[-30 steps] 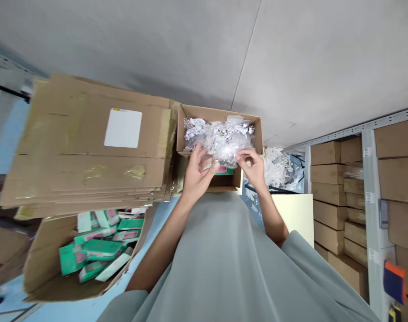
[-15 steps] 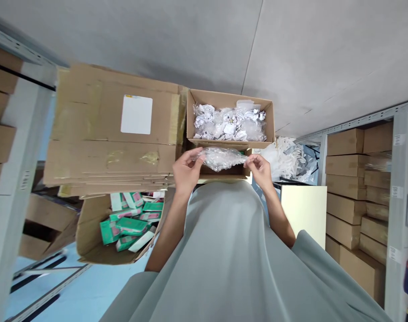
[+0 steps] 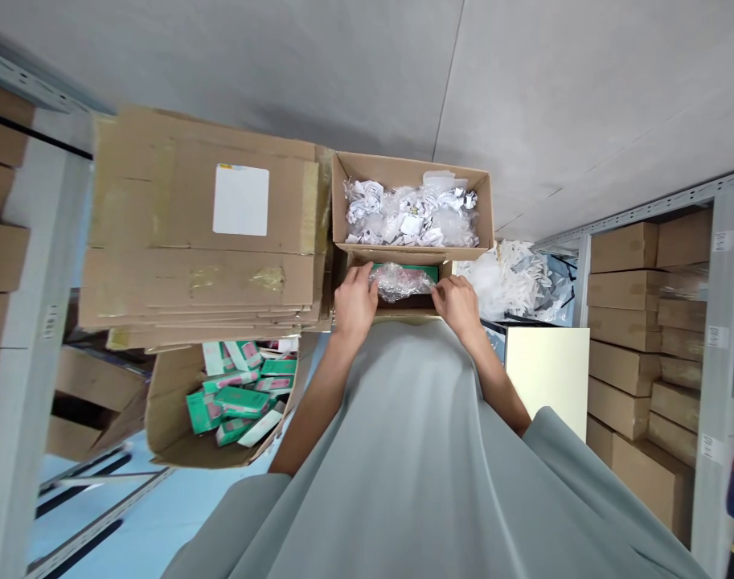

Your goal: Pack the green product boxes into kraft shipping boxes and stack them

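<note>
A crumpled piece of clear plastic wrap, perhaps bubble wrap, is stretched between my two hands at the mouth of a small cardboard box. My left hand pinches its left end, and my right hand grips the right end. Inside the box, behind and under the plastic, a green and pink carton shows in part. Directly beyond stands a longer open cardboard box filled with crumpled printed paper and clear plastic.
Flattened cardboard is stacked at left. Below it, a carton holds several green and pink boxes. White packing scraps lie right, near a pale yellow panel. Shelves with brown boxes flank both sides.
Both hands have lowered the clear plastic into the small box and drawn slightly closer together. The green and pink carton beneath now shows more. The view has shifted slightly.
</note>
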A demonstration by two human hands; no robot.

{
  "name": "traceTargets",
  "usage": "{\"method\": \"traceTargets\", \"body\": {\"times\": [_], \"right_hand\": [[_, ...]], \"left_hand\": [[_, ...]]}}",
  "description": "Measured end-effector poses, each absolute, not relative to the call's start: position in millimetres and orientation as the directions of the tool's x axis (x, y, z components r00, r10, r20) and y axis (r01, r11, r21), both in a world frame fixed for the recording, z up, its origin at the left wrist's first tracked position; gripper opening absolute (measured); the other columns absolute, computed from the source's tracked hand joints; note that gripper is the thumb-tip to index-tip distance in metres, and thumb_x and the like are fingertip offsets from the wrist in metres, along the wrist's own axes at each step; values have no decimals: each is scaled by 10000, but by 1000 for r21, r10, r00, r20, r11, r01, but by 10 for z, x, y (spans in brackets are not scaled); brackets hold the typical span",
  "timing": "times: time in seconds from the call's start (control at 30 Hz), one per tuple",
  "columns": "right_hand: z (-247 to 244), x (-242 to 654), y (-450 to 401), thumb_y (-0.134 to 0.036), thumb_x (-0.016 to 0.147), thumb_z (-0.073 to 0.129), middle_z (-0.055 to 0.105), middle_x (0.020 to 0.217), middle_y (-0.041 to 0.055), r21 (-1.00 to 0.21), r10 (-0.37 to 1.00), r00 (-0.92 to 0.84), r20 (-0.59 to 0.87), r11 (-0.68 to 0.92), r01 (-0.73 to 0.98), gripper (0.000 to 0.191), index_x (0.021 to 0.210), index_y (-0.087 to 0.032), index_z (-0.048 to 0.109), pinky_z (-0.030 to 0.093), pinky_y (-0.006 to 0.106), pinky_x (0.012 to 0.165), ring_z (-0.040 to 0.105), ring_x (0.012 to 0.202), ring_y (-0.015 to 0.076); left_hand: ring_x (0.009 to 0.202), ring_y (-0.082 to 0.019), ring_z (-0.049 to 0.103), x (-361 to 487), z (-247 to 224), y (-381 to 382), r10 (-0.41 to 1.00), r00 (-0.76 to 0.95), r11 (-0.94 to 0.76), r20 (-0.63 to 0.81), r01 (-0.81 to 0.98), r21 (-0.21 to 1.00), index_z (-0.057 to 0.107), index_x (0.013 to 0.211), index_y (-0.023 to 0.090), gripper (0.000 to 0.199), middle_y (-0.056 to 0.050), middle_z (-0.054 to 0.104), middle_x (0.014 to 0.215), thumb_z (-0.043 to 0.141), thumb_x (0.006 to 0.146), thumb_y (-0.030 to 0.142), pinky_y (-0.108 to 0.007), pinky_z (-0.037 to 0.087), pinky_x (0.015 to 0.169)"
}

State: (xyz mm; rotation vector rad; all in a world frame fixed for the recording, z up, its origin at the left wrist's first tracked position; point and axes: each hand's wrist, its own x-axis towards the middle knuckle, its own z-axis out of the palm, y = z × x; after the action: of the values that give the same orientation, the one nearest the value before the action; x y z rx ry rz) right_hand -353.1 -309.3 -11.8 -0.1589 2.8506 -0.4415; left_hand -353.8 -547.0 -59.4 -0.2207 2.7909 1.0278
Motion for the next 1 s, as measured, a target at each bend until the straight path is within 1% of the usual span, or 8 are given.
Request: {"method": "traceTargets", "body": {"times": [0.1, 0.2, 0.37, 0.5, 0.63, 0.73, 0.87, 1.0], "right_hand": [[-198, -3529, -3096, -271, 1121, 615, 745, 1021, 146, -290, -118, -964, -238, 956, -45, 209, 969, -217, 748, 511, 427, 988, 659, 1057, 328], [-217, -3487, -3035, -270, 1122, 613, 745, 1104, 151, -312, -68, -981, -179, 950, -9, 141, 1102, -204, 736, 505, 418, 982, 658, 1082, 325], [-228, -3329, -2870, -385, 1135, 614, 754, 1068, 129, -337, 18, -990, -140, 939, 64, 219, 1164, -196, 722, 507, 378, 898, 672, 1029, 306], [-255, -3212, -2854, -400, 1114, 666, 791, 1038, 126, -324, 72, -972, -222, 935, 144, 212, 1102, -206, 753, 501, 353, 826, 712, 977, 295], [-248, -3146, -2942, -321, 1109, 657, 822, 1022, 128, -269, 145, -942, -301, 935, 230, 181, 1027, -219, 782, 481, 332, 774, 751, 927, 283], [-206, -3048, -2986, -297, 1110, 633, 832, 996, 127, -245, 195, -935, -295, 931, 271, 203, 1008, -220, 791, 456, 320, 738, 761, 890, 273], [-90, -2718, -2986, -309, 1115, 615, 842, 1001, 128, -230, 266, -928, -262, 917, 327, 233, 999, -212, 792, 431, 319, 716, 773, 887, 274], [52, -2126, -2932, -314, 1108, 623, 850, 996, 130, -223, 376, -892, -252, 874, 432, 236, 990, -205, 796, 417, 323, 710, 783, 903, 281]], "left_hand": [[1333, -403, 704, -3584, -623, -5454, -82, -976, 768, -200, -190, 612, 683, 1503, 167, 487, -208, 697, 1471, 603, 1026, 216, -509, 540, 1164], [1428, -394, 635, -3557, -556, -5499, -82, -988, 751, -132, -148, 643, 662, 1525, 180, 501, -200, 654, 1537, 622, 1030, 250, -516, 485, 1243], [1467, -391, 591, -3334, -436, -5659, -177, -982, 765, -72, -183, 617, 635, 1546, 197, 523, -196, 631, 1546, 630, 1038, 324, -531, 462, 1264], [1351, -421, 658, -3176, -466, -5760, -221, -970, 808, -101, -240, 539, 654, 1495, 168, 534, -231, 675, 1448, 663, 999, 365, -541, 528, 1165], [1135, -383, 735, -3158, -513, -5844, -190, -968, 833, -165, -248, 495, 735, 1299, 172, 350, -201, 760, 1246, 607, 1010, 323, -504, 572, 1023], [1036, -369, 750, -3141, -483, -5909, -151, -968, 858, -199, -229, 459, 774, 1168, 180, 282, -188, 782, 1183, 560, 1032, 303, -481, 566, 936], [1012, -337, 760, -2983, -357, -5939, -82, -984, 852, -159, -152, 501, 793, 1155, 193, 270, -158, 789, 1160, 575, 1030, 291, -424, 548, 874], [928, -284, 765, -2726, -258, -5826, 76, -988, 819, -134, -15, 573, 809, 1137, 195, 259, -126, 791, 1145, 590, 1032, 284, -379, 533, 821]]}}
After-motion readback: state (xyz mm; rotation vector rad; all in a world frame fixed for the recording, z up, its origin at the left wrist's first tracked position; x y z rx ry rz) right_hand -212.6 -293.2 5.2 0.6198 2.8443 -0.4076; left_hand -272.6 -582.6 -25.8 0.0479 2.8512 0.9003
